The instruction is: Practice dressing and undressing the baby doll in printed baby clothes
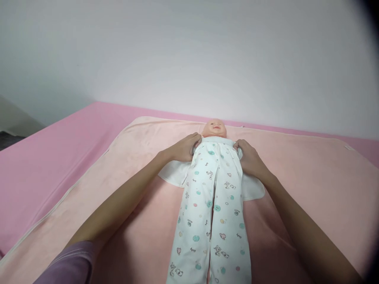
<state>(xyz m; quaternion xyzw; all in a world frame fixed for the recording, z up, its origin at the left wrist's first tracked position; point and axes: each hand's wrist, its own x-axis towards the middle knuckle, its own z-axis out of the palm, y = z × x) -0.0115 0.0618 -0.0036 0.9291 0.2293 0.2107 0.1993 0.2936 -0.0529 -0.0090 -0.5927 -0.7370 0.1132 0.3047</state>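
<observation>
A baby doll lies on its back on a pale peach blanket, head away from me. White patterned baby trousers cover its body and legs, the waistband drawn up just under the doll's chin. My left hand is closed on the left side of the waistband. My right hand is closed on the right side of it. A white cloth sticks out from under the doll on both sides.
The peach blanket is spread over a pink bed sheet. A plain white wall runs behind the bed. A strip of dark floor shows at the far left beyond the bed's edge.
</observation>
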